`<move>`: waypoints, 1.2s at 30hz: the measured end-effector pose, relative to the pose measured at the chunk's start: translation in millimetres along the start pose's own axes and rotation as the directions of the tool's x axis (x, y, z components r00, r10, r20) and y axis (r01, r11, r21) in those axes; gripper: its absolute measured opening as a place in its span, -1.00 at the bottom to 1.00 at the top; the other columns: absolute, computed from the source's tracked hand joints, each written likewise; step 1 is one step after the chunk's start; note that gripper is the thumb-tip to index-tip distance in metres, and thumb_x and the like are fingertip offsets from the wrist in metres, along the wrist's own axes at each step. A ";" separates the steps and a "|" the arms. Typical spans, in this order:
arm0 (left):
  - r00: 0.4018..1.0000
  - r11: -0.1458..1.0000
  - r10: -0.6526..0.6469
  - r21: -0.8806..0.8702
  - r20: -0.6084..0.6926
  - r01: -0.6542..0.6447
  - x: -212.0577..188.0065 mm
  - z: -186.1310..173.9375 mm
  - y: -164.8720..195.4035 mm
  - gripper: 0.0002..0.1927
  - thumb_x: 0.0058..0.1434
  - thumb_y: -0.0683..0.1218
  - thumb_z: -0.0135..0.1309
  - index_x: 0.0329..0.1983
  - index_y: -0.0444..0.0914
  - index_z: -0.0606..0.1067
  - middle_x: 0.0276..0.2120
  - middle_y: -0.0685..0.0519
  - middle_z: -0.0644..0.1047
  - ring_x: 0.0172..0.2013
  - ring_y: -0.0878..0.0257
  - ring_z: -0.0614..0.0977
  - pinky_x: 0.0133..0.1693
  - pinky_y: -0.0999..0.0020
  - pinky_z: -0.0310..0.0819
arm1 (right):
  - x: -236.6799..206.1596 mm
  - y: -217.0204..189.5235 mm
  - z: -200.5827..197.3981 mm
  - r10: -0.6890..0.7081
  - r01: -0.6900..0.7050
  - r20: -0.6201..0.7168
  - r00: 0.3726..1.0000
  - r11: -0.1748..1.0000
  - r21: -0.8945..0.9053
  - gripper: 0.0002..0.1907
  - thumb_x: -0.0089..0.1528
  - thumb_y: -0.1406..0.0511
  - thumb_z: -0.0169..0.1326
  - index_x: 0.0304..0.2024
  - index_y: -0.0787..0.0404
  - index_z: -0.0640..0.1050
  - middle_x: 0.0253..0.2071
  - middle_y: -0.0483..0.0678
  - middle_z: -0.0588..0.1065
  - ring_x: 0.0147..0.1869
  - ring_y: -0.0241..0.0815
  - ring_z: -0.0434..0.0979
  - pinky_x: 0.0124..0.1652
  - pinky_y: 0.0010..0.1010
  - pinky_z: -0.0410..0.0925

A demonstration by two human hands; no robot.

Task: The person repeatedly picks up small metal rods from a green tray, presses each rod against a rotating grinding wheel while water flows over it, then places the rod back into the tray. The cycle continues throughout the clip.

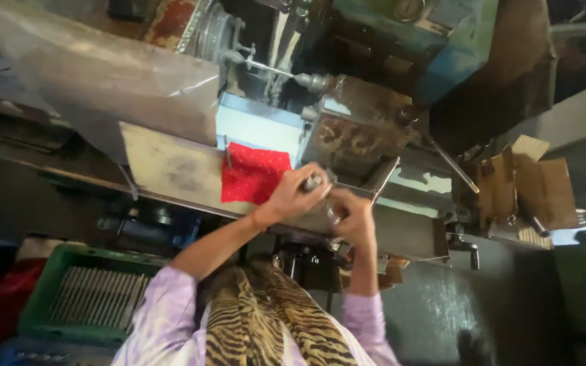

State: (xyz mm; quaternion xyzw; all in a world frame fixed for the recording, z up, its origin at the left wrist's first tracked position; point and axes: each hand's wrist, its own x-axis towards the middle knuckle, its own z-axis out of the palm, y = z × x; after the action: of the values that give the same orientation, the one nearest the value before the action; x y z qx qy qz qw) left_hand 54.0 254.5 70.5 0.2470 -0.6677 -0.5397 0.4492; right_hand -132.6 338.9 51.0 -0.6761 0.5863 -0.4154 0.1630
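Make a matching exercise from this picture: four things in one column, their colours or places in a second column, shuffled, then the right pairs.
Things:
1. cloth
2. crate
3. cardboard
4. scarf

Descriptions:
A. green, lower left, filled with metal rods
B. brown, at the right by the machine
C. red, on the bench beside the left hand
D. tiger-striped, over the person's chest

Pairs: 1-C, 2-A, 3-B, 4-D

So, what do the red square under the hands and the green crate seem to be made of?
The red square: soft cloth, matt, with small pale dots; its edges lie limp. The green crate: probably moulded plastic, with a smooth, even-coloured rim. It holds thin grey rods, seemingly metal.
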 end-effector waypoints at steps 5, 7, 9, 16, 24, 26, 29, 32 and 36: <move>0.880 0.789 -0.474 -0.454 -0.022 0.414 187.5 -8.4 -110.6 -0.78 0.28 -0.11 0.22 -0.18 -0.18 0.39 -0.46 0.10 0.41 -0.48 0.40 0.38 -0.50 0.46 0.27 | 90.4 118.8 -94.4 -0.319 0.209 -0.140 0.937 0.837 -0.505 -0.89 0.34 0.24 0.16 -0.13 0.10 0.63 -0.27 -0.02 0.63 -0.36 -0.12 0.63 -0.38 -0.35 0.47; 0.733 0.589 -0.665 -0.705 -0.144 0.395 247.6 -36.6 -143.0 -0.71 0.22 -0.12 0.24 -0.16 -0.15 0.33 -0.47 0.08 0.35 -0.55 0.36 0.35 -0.58 0.44 0.21 | 118.1 179.3 -152.2 0.045 -0.276 -0.360 0.932 0.733 -0.622 -0.62 0.44 -0.03 0.06 -0.17 0.09 0.63 -0.44 0.06 0.58 -0.41 0.05 0.61 -0.38 -0.12 0.45; 0.624 0.601 -0.706 -0.748 -0.334 0.280 277.4 -62.6 -157.3 -0.62 0.17 -0.13 0.26 -0.13 -0.11 0.28 -0.49 0.06 0.30 -0.62 0.32 0.31 -0.66 0.42 0.15 | 126.7 229.3 -202.2 0.044 -0.399 -0.472 0.880 0.608 -0.687 -0.53 0.44 -0.10 0.11 -0.13 0.15 0.63 -0.37 0.16 0.59 -0.29 0.25 0.61 -0.29 0.02 0.44; 0.595 0.697 -0.649 -0.684 -0.474 0.215 302.2 -116.4 -181.2 -0.56 0.22 -0.14 0.14 0.10 0.06 0.30 -0.27 0.11 0.46 -0.48 0.29 0.49 -0.51 0.29 0.42 | 121.3 300.8 -242.7 0.520 -0.659 -0.419 0.744 0.468 -0.588 -0.27 0.47 -0.16 -0.18 -0.21 0.36 0.63 -0.18 0.42 0.56 -0.03 0.52 0.53 0.00 0.21 0.35; 0.575 0.647 -0.698 -0.720 -0.427 0.250 310.4 -134.9 -202.7 -0.65 0.28 -0.11 0.11 0.03 -0.01 0.26 -0.18 0.08 0.46 -0.35 0.14 0.57 -0.40 0.14 0.49 | 95.9 311.9 -212.9 0.467 -0.737 -0.570 0.676 0.412 -0.536 -0.31 0.49 -0.10 -0.24 -0.20 0.28 0.68 -0.21 0.40 0.57 -0.08 0.57 0.52 -0.05 0.29 0.36; 0.544 0.632 -0.722 -0.727 -0.426 0.270 312.3 -135.1 -208.6 -0.69 0.27 -0.17 0.08 -0.03 -0.09 0.24 -0.21 0.03 0.44 -0.36 0.12 0.55 -0.40 0.07 0.54 | 98.9 317.0 -213.8 0.428 -0.737 -0.601 0.675 0.428 -0.523 -0.35 0.47 -0.09 -0.20 -0.21 0.25 0.69 -0.26 0.39 0.56 -0.12 0.56 0.53 -0.09 0.27 0.38; 0.597 0.709 -0.583 -0.703 -0.551 0.044 317.7 -130.8 -216.1 -0.71 0.24 -0.26 -0.05 -0.03 -0.10 0.26 -0.27 -0.04 0.40 -0.44 0.08 0.44 -0.50 0.14 0.30 | 111.7 326.3 -219.2 0.350 -0.730 -0.644 0.681 0.404 -0.552 -0.40 0.47 -0.04 -0.16 -0.26 0.25 0.68 -0.31 0.36 0.55 -0.19 0.53 0.54 -0.20 0.28 0.39; 0.534 0.815 -0.378 -0.545 -0.757 -0.196 322.8 -127.7 -220.8 -0.61 0.22 -0.34 -0.04 0.04 -0.11 0.27 -0.12 0.01 0.45 -0.21 0.12 0.55 -0.22 0.12 0.58 | 116.5 332.7 -219.3 0.271 -0.716 -0.680 0.681 0.444 -0.539 -0.44 0.47 -0.01 -0.13 -0.25 0.25 0.68 -0.36 0.34 0.55 -0.23 0.50 0.56 -0.19 0.25 0.41; 0.513 0.776 -0.488 -0.620 -0.706 -0.114 321.9 -130.5 -224.3 -0.39 0.08 -0.39 0.05 0.11 -0.05 0.21 0.02 0.07 0.36 -0.09 0.12 0.50 -0.19 -0.03 0.44 | 115.9 336.4 -217.0 0.255 -0.703 -0.672 0.696 0.435 -0.563 -0.45 0.47 0.00 -0.10 -0.28 0.27 0.67 -0.38 0.33 0.54 -0.25 0.50 0.54 -0.21 0.26 0.40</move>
State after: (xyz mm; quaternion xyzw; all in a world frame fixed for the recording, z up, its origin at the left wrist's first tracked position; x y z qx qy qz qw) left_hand -20.4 -139.2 -31.8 0.3954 -0.1284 -0.5807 0.6999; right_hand -520.9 201.9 -13.5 -0.3394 0.8987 -0.2004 -0.1924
